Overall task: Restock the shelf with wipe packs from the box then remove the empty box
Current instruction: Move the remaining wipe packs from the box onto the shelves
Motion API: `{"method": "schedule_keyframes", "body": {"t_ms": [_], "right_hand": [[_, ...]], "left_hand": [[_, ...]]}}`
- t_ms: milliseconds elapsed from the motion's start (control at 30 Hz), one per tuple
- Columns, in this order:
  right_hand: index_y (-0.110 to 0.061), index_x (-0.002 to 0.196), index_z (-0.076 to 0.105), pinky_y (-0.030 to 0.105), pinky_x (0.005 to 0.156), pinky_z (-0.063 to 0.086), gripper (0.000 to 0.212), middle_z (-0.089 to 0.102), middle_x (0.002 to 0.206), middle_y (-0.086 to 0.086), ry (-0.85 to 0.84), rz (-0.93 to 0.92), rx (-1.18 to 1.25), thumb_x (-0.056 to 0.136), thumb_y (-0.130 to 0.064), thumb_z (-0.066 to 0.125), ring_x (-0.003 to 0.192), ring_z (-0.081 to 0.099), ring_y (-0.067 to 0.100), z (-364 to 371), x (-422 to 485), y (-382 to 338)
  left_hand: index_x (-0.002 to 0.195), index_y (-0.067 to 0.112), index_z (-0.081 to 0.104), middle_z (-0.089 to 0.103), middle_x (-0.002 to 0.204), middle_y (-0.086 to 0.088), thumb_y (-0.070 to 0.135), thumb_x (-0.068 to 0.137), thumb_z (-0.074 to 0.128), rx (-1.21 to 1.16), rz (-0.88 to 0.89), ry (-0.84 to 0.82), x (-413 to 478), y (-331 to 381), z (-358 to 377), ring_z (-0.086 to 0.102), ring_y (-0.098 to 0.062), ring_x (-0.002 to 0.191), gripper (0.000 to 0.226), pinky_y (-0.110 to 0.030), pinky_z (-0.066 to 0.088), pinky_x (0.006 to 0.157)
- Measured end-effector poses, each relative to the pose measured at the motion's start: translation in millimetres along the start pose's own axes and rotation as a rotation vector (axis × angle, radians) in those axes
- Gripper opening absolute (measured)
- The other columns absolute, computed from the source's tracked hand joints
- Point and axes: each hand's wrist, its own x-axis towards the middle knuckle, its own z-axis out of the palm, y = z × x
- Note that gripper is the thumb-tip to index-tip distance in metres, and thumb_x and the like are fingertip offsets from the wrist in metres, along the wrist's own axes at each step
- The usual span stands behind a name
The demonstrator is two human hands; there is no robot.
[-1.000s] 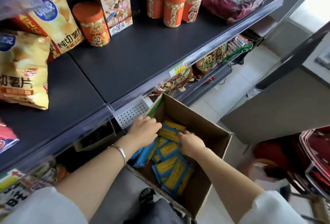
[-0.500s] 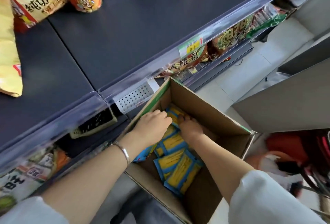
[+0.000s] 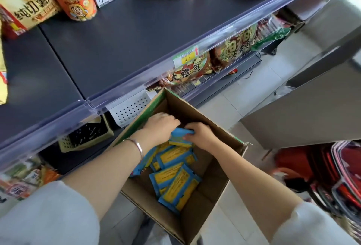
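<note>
Both bare forearms reached forward and down.
Left grip (image 3: 160, 126) curled palm-down, bangled wrist bent; right grip (image 3: 200, 135) pinched a blue-and-yellow soft plastic wipe pack (image 3: 182, 132).

Both hands have moved toward the far end of the brown cardboard box (image 3: 187, 111). The left hand (image 3: 160, 127) and right hand (image 3: 201, 137) now grip a small stack of blue-and-yellow wipe packs (image 3: 181, 137) between them, raised above the loose packs (image 3: 175, 184) lying below.
</note>
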Motion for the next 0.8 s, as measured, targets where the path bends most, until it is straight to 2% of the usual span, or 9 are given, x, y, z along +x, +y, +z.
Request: {"method": "schedule_keyframes", "body": {"t_ms": [67, 133, 200, 267, 333, 433, 567, 700, 800], "right_hand": [[-0.008, 0.115, 0.064, 0.032, 0.085, 0.046, 0.029, 0.066, 0.109, 0.009, -0.007, -0.073, 0.059, 0.087, -0.016, 0.065, 0.095, 0.060, 0.020, -6, -7, -2], [-0.008, 0.114, 0.064, 0.031, 0.083, 0.047, 0.029, 0.066, 0.108, 0.008, 0.017, -0.101, 0.076, 0.086, -0.015, 0.067, 0.091, 0.057, 0.015, -7, -10, -1], [-0.008, 0.125, 0.058, 0.031, 0.087, 0.048, 0.040, 0.063, 0.111, 0.006, 0.080, -0.068, 0.136, 0.086, -0.014, 0.066, 0.097, 0.057, 0.017, -5, -8, 4], [-0.007, 0.137, 0.046, 0.038, 0.093, 0.049, 0.053, 0.062, 0.107, 0.006, 0.129, 0.022, 0.220, 0.088, -0.013, 0.064, 0.100, 0.059, 0.021, -1, -5, 9], [-0.008, 0.143, 0.036, 0.037, 0.099, 0.046, 0.058, 0.063, 0.115, 0.008, 0.109, 0.090, 0.198, 0.090, -0.015, 0.060, 0.109, 0.058, 0.023, 4, -2, 14], [-0.014, 0.145, 0.035, 0.033, 0.102, 0.043, 0.059, 0.053, 0.135, 0.010, -0.019, 0.087, -0.019, 0.092, -0.018, 0.059, 0.124, 0.049, 0.025, 17, 1, 19], [-0.019, 0.138, 0.043, 0.036, 0.097, 0.045, 0.049, 0.048, 0.135, 0.009, -0.183, -0.033, -0.385, 0.091, -0.017, 0.058, 0.121, 0.048, 0.028, 37, 5, 15], [-0.022, 0.142, 0.034, 0.046, 0.102, 0.035, 0.053, 0.042, 0.139, 0.010, -0.204, -0.085, -0.750, 0.093, -0.016, 0.051, 0.129, 0.036, 0.033, 54, 12, 11], [-0.018, 0.144, 0.031, 0.049, 0.105, 0.029, 0.058, 0.036, 0.143, 0.013, -0.210, -0.068, -0.912, 0.091, -0.013, 0.052, 0.133, 0.031, 0.036, 61, 16, 9]], "left_hand": [[0.106, 0.019, 0.054, 0.061, 0.105, -0.004, 0.019, 0.090, 0.058, -0.031, -0.039, -0.104, -1, 7, -6, 0.059, -0.026, 0.102, 0.016, -0.036, 0.045, 0.077], [0.099, 0.020, 0.052, 0.061, 0.099, -0.004, 0.024, 0.091, 0.058, -0.060, -0.084, -0.152, -4, 11, -8, 0.061, -0.027, 0.097, 0.011, -0.035, 0.043, 0.071], [0.091, 0.019, 0.046, 0.059, 0.095, -0.004, 0.027, 0.092, 0.057, -0.065, -0.136, -0.134, -8, 11, -9, 0.060, -0.029, 0.095, 0.013, -0.034, 0.041, 0.068], [0.086, 0.018, 0.041, 0.056, 0.091, -0.004, 0.029, 0.094, 0.054, -0.060, -0.202, -0.066, -14, 9, -7, 0.059, -0.029, 0.090, 0.019, -0.034, 0.040, 0.065], [0.087, 0.018, 0.039, 0.051, 0.085, -0.003, 0.028, 0.094, 0.053, -0.065, -0.271, 0.010, -20, 7, -4, 0.055, -0.026, 0.080, 0.019, -0.033, 0.040, 0.062], [0.087, 0.017, 0.037, 0.047, 0.081, -0.003, 0.026, 0.094, 0.051, -0.079, -0.327, 0.073, -27, 4, -1, 0.049, -0.024, 0.071, 0.018, -0.033, 0.038, 0.057], [0.086, 0.016, 0.037, 0.047, 0.078, -0.003, 0.026, 0.094, 0.052, -0.094, -0.331, 0.112, -31, -2, 5, 0.048, -0.024, 0.069, 0.020, -0.032, 0.036, 0.055], [0.084, 0.016, 0.036, 0.044, 0.072, -0.001, 0.026, 0.094, 0.051, -0.100, -0.337, 0.123, -35, -6, 13, 0.047, -0.024, 0.066, 0.020, -0.031, 0.034, 0.053], [0.085, 0.016, 0.038, 0.043, 0.067, 0.001, 0.025, 0.094, 0.051, -0.118, -0.329, 0.128, -36, -9, 18, 0.049, -0.024, 0.063, 0.018, -0.030, 0.033, 0.051]]}}
